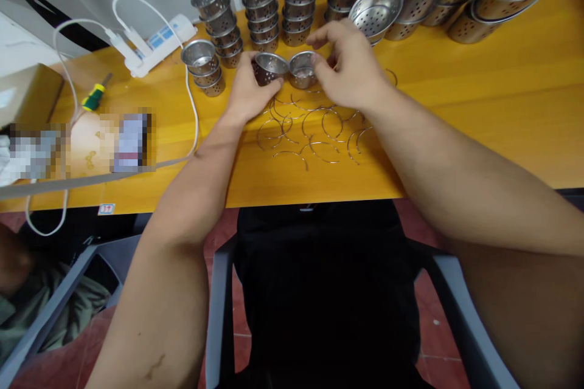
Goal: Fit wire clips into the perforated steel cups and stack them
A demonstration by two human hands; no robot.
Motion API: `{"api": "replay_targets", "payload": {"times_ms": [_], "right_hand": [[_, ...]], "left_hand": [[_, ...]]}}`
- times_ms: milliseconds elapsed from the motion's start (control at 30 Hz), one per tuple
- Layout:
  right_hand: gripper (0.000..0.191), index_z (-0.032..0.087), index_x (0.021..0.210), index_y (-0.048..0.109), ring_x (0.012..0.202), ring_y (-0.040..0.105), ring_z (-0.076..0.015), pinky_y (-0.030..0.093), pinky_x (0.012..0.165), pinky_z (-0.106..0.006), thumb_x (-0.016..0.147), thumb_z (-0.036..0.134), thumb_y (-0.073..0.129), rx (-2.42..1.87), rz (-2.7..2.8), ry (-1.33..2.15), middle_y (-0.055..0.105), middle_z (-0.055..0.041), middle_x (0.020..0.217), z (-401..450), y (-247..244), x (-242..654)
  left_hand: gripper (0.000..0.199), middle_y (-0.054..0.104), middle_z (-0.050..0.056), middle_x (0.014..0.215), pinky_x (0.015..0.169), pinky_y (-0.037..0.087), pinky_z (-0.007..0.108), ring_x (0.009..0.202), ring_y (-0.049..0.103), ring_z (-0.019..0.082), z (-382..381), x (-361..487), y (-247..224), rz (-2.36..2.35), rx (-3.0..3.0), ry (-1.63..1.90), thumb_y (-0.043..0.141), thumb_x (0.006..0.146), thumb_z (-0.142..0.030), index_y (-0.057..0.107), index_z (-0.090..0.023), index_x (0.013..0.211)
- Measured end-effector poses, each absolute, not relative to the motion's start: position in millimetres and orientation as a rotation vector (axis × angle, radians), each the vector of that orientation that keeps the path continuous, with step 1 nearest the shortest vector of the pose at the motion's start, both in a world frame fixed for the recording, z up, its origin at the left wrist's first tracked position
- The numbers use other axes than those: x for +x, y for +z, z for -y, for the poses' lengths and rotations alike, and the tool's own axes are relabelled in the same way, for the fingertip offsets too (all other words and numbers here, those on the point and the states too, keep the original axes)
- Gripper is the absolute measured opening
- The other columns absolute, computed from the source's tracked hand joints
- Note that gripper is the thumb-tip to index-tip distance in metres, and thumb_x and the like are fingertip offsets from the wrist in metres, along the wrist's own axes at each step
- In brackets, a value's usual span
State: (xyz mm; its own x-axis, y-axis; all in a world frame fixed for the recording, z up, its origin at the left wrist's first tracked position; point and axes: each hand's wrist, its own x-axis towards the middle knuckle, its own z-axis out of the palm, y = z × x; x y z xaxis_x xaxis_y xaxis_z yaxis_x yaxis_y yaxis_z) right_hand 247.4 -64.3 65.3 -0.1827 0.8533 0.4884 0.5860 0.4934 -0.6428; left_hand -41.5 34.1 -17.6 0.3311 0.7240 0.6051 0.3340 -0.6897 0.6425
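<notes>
Two small perforated metal cups stand side by side in the middle of the wooden table. My left hand is wrapped round the left cup, thumb at its front rim. At the right cup, my right hand has its thumb against the rim, with the index finger raised behind and apart from the thumb. Several thin curved wires lie scattered on the table in front of the cups. A larger perforated bowl leans tilted behind my right hand.
Tall stacks of perforated cups line the back, with larger ones at the right. A short stack, power strip, white cable, screwdriver and phone are at the left. Another person's arm shows at lower left.
</notes>
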Motion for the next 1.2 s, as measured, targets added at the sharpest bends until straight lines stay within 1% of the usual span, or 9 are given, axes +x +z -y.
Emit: {"api": "replay_targets", "payload": {"times_ms": [200,400,500,600,667,767,833,933,1200], "right_hand": [[0.034,0.031,0.133,0.084,0.131,0.079,-0.0455,0.065,0.127,-0.072,0.111,0.056,0.090,-1.223,2.016,0.408,0.082,-0.0160,0.144,56.6,49.0,251.7],[0.019,0.028,0.118,0.090,0.120,0.081,-0.0440,0.069,0.120,-0.071,0.109,0.043,0.096,-1.235,2.117,0.344,0.083,-0.0162,0.130,50.1,43.6,258.6],[0.005,0.024,0.114,0.091,0.120,0.081,-0.0431,0.070,0.117,-0.067,0.110,0.027,0.093,-1.304,2.153,0.315,0.082,-0.0190,0.132,52.4,50.1,257.1],[0.012,0.022,0.115,0.091,0.117,0.083,-0.0416,0.071,0.115,-0.063,0.107,0.014,0.088,-1.357,2.150,0.279,0.084,-0.0191,0.131,57.0,57.8,253.5],[0.012,0.025,0.114,0.090,0.113,0.084,-0.0398,0.072,0.114,-0.062,0.107,0.015,0.087,-1.340,2.117,0.268,0.085,-0.0169,0.129,60.0,61.6,251.4],[0.007,0.030,0.107,0.086,0.111,0.083,-0.0395,0.073,0.109,-0.060,0.109,0.023,0.086,-1.282,2.043,0.260,0.085,-0.0148,0.125,64.2,66.5,249.7],[0.007,0.032,0.106,0.082,0.114,0.081,-0.0398,0.072,0.108,-0.059,0.111,0.033,0.086,-1.250,1.989,0.259,0.084,-0.0145,0.126,67.1,70.6,249.5],[0.013,0.036,0.103,0.077,0.118,0.079,-0.0396,0.071,0.115,-0.060,0.112,0.042,0.084,-1.230,1.953,0.279,0.084,-0.0127,0.130,70.8,77.2,249.5],[0.018,0.038,0.095,0.068,0.119,0.079,-0.0397,0.070,0.116,-0.063,0.106,0.036,0.082,-1.230,1.929,0.319,0.084,-0.0116,0.126,74.6,81.9,245.8]], "left_hand": [[0.068,0.084,0.005,0.131,0.112,0.065,0.061,0.121,0.079,0.035,-51.6,-41.7,-30.5,-1.139,2.065,1.324,0.104,0.090,-0.066,0.058,-0.041,0.133],[0.068,0.083,0.009,0.126,0.122,0.064,0.070,0.122,0.076,0.038,-44.8,-45.5,-20.0,-1.243,1.960,1.353,0.118,0.078,-0.057,0.067,-0.035,0.118],[0.067,0.081,0.012,0.128,0.121,0.063,0.071,0.121,0.075,0.039,-52.9,-47.2,-27.8,-1.347,1.981,1.261,0.118,0.080,-0.057,0.069,-0.033,0.118],[0.070,0.081,0.009,0.120,0.117,0.062,0.069,0.113,0.074,0.035,-62.1,-48.9,-36.6,-1.371,2.007,1.170,0.113,0.086,-0.068,0.068,-0.032,0.126],[0.077,0.082,0.006,0.116,0.117,0.061,0.069,0.112,0.071,0.032,-64.0,-49.1,-37.4,-1.367,2.000,1.145,0.106,0.088,-0.081,0.065,-0.033,0.133],[0.074,0.083,0.005,0.138,0.123,0.057,0.070,0.128,0.069,0.035,-58.9,-46.9,-29.4,-1.316,2.083,1.210,0.087,0.094,-0.090,0.060,-0.040,0.141],[0.062,0.078,0.004,0.154,0.124,0.055,0.071,0.139,0.066,0.038,-53.4,-44.1,-22.2,-1.229,2.193,1.334,0.077,0.097,-0.083,0.060,-0.047,0.145],[0.061,0.078,0.006,0.149,0.121,0.058,0.074,0.138,0.067,0.039,-46.6,-39.2,-16.7,-1.114,2.262,1.492,0.082,0.090,-0.072,0.064,-0.049,0.144],[0.050,0.081,0.005,0.146,0.124,0.060,0.074,0.142,0.072,0.041,-26.1,-37.6,-5.4,-1.149,2.258,1.459,0.082,0.092,-0.060,0.070,-0.051,0.140]]}}
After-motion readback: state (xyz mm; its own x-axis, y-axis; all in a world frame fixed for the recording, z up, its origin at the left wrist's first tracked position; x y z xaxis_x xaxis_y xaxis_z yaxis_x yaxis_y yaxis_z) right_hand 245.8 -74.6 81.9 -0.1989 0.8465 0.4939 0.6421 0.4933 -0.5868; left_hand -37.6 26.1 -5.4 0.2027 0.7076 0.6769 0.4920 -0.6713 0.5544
